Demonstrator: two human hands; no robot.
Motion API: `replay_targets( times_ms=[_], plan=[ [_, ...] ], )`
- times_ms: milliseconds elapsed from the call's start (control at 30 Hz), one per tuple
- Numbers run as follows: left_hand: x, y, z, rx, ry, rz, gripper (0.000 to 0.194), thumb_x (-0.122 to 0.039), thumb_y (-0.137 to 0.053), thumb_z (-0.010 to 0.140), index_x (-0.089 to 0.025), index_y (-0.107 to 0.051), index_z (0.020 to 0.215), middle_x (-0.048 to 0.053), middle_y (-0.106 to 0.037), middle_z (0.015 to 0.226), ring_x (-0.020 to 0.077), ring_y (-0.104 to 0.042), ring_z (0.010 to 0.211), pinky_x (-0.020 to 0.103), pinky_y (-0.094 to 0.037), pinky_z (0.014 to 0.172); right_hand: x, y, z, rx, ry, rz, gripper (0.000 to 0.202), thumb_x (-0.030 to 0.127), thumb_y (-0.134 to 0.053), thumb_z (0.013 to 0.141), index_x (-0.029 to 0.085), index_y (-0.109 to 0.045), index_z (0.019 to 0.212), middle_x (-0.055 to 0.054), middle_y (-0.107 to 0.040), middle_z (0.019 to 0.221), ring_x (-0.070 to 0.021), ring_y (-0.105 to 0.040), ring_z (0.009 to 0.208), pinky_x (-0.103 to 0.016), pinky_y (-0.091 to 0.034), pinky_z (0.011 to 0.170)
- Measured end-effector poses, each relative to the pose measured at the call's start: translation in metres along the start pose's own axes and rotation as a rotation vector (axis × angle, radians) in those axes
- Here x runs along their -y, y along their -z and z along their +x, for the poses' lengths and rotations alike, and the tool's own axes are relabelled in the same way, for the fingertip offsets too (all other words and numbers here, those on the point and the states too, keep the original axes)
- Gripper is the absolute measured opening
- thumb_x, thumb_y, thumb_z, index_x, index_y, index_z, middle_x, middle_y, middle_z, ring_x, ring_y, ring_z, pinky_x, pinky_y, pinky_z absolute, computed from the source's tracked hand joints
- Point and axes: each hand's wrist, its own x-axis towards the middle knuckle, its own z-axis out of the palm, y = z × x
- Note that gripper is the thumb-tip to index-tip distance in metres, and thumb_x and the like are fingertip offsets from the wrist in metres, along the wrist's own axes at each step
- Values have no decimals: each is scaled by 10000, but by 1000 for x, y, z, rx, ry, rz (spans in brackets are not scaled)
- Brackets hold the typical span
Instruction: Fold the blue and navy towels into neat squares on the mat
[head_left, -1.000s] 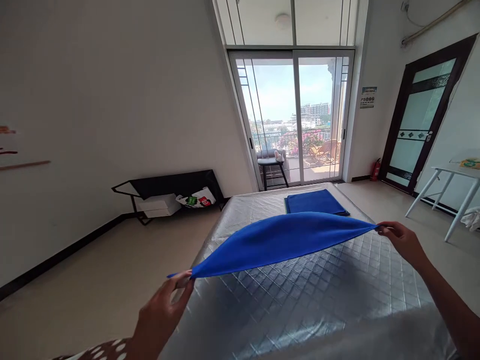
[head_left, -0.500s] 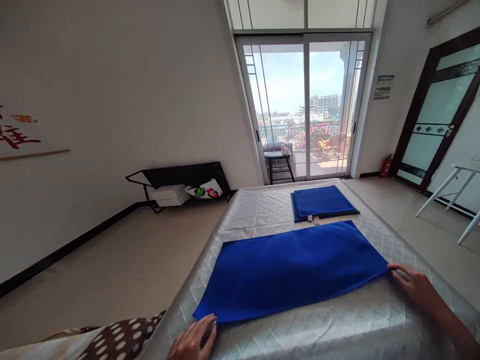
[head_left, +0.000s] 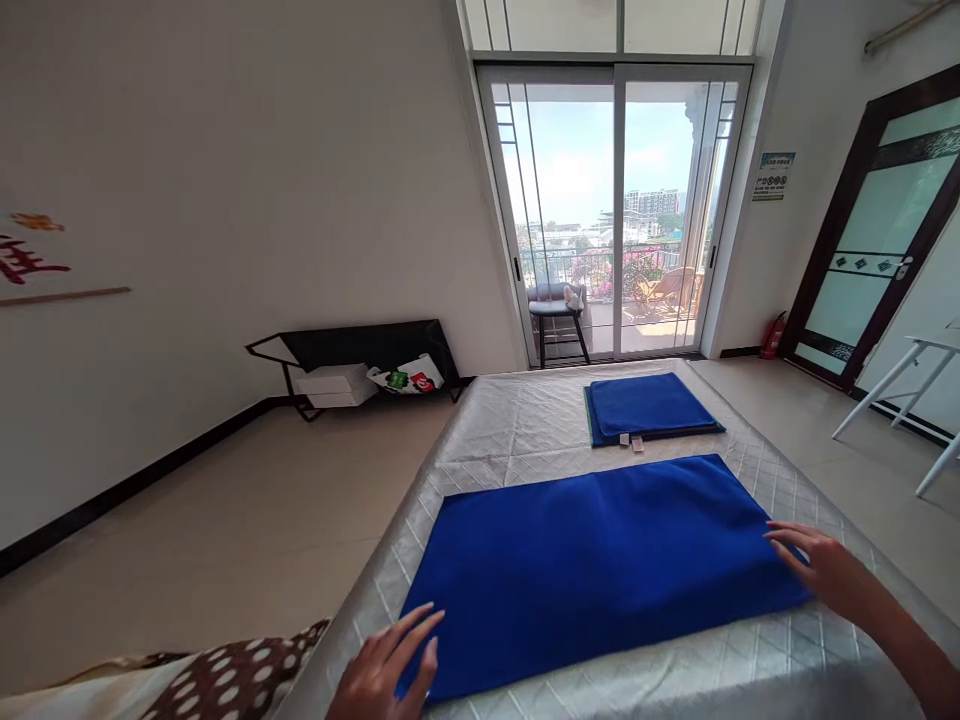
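Note:
A blue cloth (head_left: 592, 575) lies spread out flat on the silver quilted cover (head_left: 487, 425) of the bed or table before me. Over its near left corner is my left hand (head_left: 390, 665), fingers apart and gripping nothing. My right hand (head_left: 825, 570) hovers at the right edge of the cloth, its fingers stretched out and holding nothing. Whether the fingertips touch the fabric, I cannot tell. Farther back, a stack of folded blue cloths (head_left: 652, 403) rests on the cover, with small white tags at its front edge.
Brown polka-dot fabric (head_left: 240, 680) lies at the lower left. By the left wall stands a low black rack (head_left: 360, 350) with white boxes (head_left: 335, 385) and a printed bag (head_left: 409, 377). A white-legged table (head_left: 889, 390) is at the right, a fire extinguisher (head_left: 772, 335) by the door.
Both hands have let go of the cloth's near corners. The cloth's near edge has come down flat and closer to me. My right hand has shifted slightly inward over the edge.

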Motion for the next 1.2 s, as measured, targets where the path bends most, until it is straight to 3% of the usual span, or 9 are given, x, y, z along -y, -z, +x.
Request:
replay_targets(
  times_ms=[100, 200, 300, 400, 500, 600, 833, 1000, 1200],
  plan=[
    [-27, -14, 78, 15, -45, -51, 413, -441, -399, 986, -271, -714, 1192, 52, -718, 1245, 240, -651, 1167, 419, -513, 1043, 80, -33, 49, -21, 153, 15, 423, 391, -395, 959, 236, -739, 1151, -85, -723, 1237, -260, -659, 1175, -431, -499, 1057],
    [-61, -47, 145, 158, -107, -32, 452, -446, -388, 1008, -248, -606, 1351, 65, -636, 1386, 240, -554, 1309, 428, -426, 1134, 161, -86, 92, 79, 299, -12, 456, 377, -436, 979, 199, -625, 1354, -103, -613, 1410, -267, -530, 1339, -430, -385, 1152],
    [-87, -85, 176, 303, -103, 49, 506, -438, -392, 1015, -227, -497, 1462, 105, -506, 1521, 272, -434, 1421, 457, -334, 1191, 210, -135, 119, 223, 291, -65, 528, 432, -418, 999, 208, -507, 1469, -97, -455, 1553, -286, -376, 1452, -490, -263, 1204],
    [-89, -114, 179, 367, -74, 73, 539, -456, -343, 1022, -247, -432, 1510, 95, -425, 1580, 286, -342, 1476, 498, -270, 1216, 220, -167, 129, 300, 233, -83, 570, 486, -343, 1017, 253, -404, 1534, -62, -343, 1618, -273, -240, 1512, -514, -171, 1222],
    [-66, -124, 172, 366, -34, 88, 573, -520, -312, 1013, -286, -398, 1528, 71, -395, 1598, 292, -309, 1492, 528, -245, 1216, 206, -177, 130, 305, 207, -78, 589, 516, -275, 1023, 290, -338, 1563, -30, -276, 1645, -246, -161, 1534, -491, -122, 1231],
    [-26, -117, 163, 366, 47, 129, 596, -549, -292, 1007, -293, -373, 1540, 74, -368, 1611, 295, -299, 1496, 542, -233, 1210, 174, -166, 131, 308, 144, -118, 581, 511, -259, 1023, 314, -323, 1566, -8, -255, 1653, -225, -148, 1537, -475, -123, 1232],
    [51, -97, 143, 329, 214, 189, 624, -536, -301, 998, -242, -367, 1545, 115, -349, 1615, 301, -306, 1492, 511, -277, 1192, 47, -101, 135, 174, -200, -301, 591, 451, -246, 1019, 256, -322, 1572, -53, -278, 1649, -247, -208, 1523, -495, -189, 1217],
    [60, -102, 141, 266, 234, 178, 606, -516, -301, 995, -234, -422, 1518, 120, -411, 1584, 301, -329, 1481, 511, -296, 1183, -4, -85, 130, 105, -333, -334, 622, 423, -210, 1016, 178, -295, 1581, -94, -268, 1649, -248, -204, 1524, -494, -202, 1219],
    [54, -102, 142, 256, 247, 174, 619, -519, -322, 985, -232, -407, 1527, 131, -386, 1596, 306, -348, 1471, 511, -292, 1185, 4, -80, 133, 97, -353, -382, 586, 394, -261, 1004, 208, -381, 1547, -91, -375, 1606, -252, -287, 1497, -492, -248, 1206]
  ],
)
